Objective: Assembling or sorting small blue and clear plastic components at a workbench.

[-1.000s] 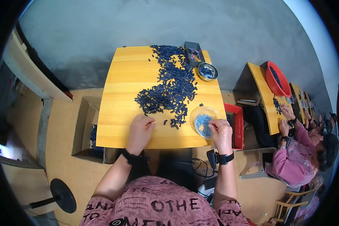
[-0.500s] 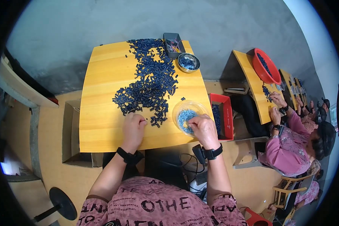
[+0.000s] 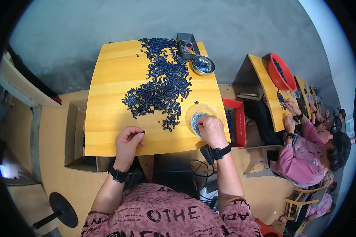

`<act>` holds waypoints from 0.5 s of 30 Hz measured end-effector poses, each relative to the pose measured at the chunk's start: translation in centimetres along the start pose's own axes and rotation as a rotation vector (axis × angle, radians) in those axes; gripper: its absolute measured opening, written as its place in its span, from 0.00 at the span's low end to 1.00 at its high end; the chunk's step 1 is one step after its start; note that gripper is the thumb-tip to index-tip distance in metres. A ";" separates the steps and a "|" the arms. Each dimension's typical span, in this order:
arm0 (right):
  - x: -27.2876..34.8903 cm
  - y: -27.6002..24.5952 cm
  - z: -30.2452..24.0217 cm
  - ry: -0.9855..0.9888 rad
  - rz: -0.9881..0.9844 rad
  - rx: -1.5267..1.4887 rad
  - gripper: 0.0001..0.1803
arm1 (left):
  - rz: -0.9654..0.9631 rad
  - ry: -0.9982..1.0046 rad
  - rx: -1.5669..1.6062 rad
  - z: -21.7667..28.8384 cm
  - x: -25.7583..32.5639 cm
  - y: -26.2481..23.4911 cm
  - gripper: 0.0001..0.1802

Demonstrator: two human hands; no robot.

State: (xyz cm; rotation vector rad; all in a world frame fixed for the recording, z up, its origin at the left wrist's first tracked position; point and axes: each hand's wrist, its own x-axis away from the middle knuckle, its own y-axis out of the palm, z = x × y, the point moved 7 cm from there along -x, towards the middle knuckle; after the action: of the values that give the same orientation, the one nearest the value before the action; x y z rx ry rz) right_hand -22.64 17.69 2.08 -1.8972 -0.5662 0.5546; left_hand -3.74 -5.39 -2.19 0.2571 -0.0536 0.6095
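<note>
Close to the table's front edge, my left hand [image 3: 127,143] pinches a small dark cylindrical piece [image 3: 143,132] between thumb and finger. My right hand [image 3: 213,132] reaches into a clear round tub [image 3: 190,118] of tiny light-blue, shiny pieces [image 3: 197,118]. Its fingertips are drawn together down among them, and what they grip, if anything, is hidden. A broad heap of dark blue cylindrical pieces [image 3: 156,94] spreads from the table's far edge to just beyond my hands. One small dark piece [image 3: 196,102] lies apart, just behind the tub.
At the table's [image 3: 110,87] far right stand a metal bowl [image 3: 203,73] of dark pieces and a grey bin [image 3: 188,55]. A red crate [image 3: 239,122] sits right of the table, a cardboard box [image 3: 71,134] left. A person in pink [image 3: 304,154] works at another table.
My left hand has moved left and nearer to me from the heap's edge, the dark piece now visible in its fingertips. My right hand stays in the tub. The view has shifted slightly.
</note>
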 end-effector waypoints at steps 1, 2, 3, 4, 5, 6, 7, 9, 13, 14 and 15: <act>0.1 -0.2 0.1 -0.032 0.062 -0.004 0.03 | 0.001 0.001 0.004 0.3 0.1 0.0 0.04; 0.2 -0.7 0.1 -0.064 0.124 -0.008 0.03 | -0.008 -0.001 0.024 0.5 0.2 0.1 0.05; 0.3 -0.9 0.1 -0.066 0.121 -0.005 0.03 | -0.017 -0.005 0.045 0.5 0.4 0.1 0.06; 0.4 -1.3 0.3 -0.056 0.133 -0.030 0.04 | -0.015 -0.006 0.049 0.6 0.4 0.0 0.06; 0.5 -1.6 0.4 -0.045 0.144 -0.055 0.04 | -0.009 -0.008 0.062 0.6 0.5 0.0 0.06; 0.5 -1.6 0.6 -0.045 0.144 -0.051 0.04 | -0.007 -0.009 0.075 0.6 0.5 0.0 0.06; 0.6 -1.2 0.8 -0.049 0.106 -0.051 0.04 | -0.008 -0.009 0.078 0.6 0.6 0.0 0.06; 0.6 -0.7 0.9 -0.054 0.068 -0.049 0.04 | -0.020 -0.015 0.110 0.5 0.6 0.1 0.06; 0.3 -0.4 0.4 -0.098 0.085 -0.033 0.05 | -0.051 -0.039 0.135 0.2 0.8 0.5 0.05; 0.3 -0.5 0.3 -0.102 0.103 -0.026 0.05 | -0.054 -0.056 0.141 0.0 0.9 0.6 0.05; 0.1 -0.4 0.1 -0.104 0.102 -0.028 0.05 | -0.056 -0.073 0.146 -0.2 1.0 0.7 0.05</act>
State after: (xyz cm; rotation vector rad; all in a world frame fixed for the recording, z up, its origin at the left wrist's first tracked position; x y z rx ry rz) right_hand -22.67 17.98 2.45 -1.9397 -0.5485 0.7178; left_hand -3.33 -4.28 -2.06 0.4211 -0.0721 0.5486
